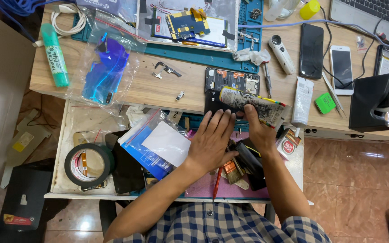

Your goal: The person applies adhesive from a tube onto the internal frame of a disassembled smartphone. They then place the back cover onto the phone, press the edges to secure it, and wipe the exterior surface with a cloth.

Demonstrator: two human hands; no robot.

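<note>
Checked shirt fabric (230,225) fills the bottom edge, and from it both forearms reach up over a pulled-out drawer tray (64,148) below the wooden surface (167,90). Left hand (210,141) lies flat, fingers spread and released, pressing on clutter in the tray just beside a white card in a clear bag (165,144). Right hand (257,130) is closed around the lower edge of a printed packet (253,104) (black and white with a coloured strip along one side), which rests tilted across a black phone back cover (212,101) at the surface's front edge. Just above it lies an opened phone (232,81) with its circuit boards exposed. A red-handled brush (230,173) sits in the tray below the left hand. Farther left, a roll of black tape (88,165) lies in the tray, and a blue phone back in a clear bag (106,74) lies on the surface, near a green tube (55,56).
</note>
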